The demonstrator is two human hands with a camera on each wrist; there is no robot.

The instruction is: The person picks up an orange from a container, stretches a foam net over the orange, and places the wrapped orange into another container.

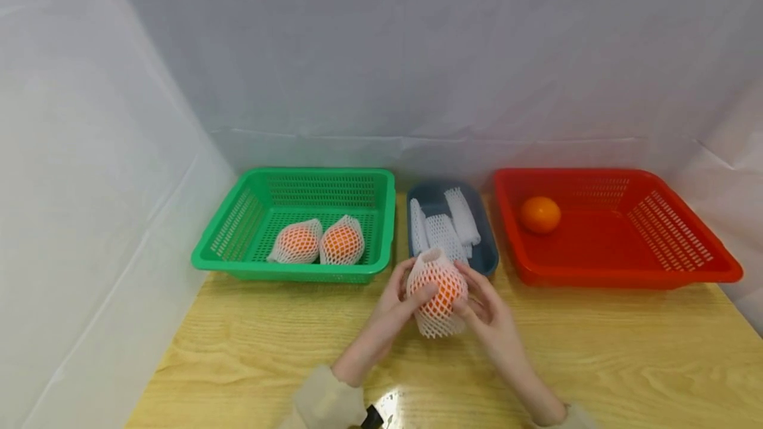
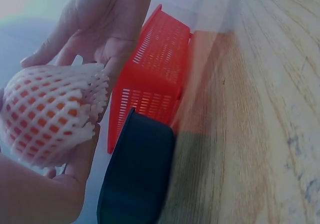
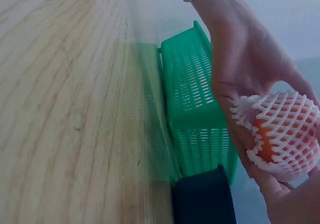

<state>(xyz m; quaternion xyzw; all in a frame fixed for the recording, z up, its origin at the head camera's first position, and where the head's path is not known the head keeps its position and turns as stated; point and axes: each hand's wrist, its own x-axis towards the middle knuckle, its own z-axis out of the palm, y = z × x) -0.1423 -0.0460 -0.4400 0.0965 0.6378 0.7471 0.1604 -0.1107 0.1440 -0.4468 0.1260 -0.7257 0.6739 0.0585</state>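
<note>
table (image 1: 268,336); green basket (image 1: 292,270), probably netted oranges (image 1: 342,243)

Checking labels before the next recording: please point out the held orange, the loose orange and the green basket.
Held orange (image 1: 444,288): head view, its netted front.
Loose orange (image 1: 540,216): head view, middle of its peel.
Green basket (image 1: 292,270): head view, near rim.
</note>
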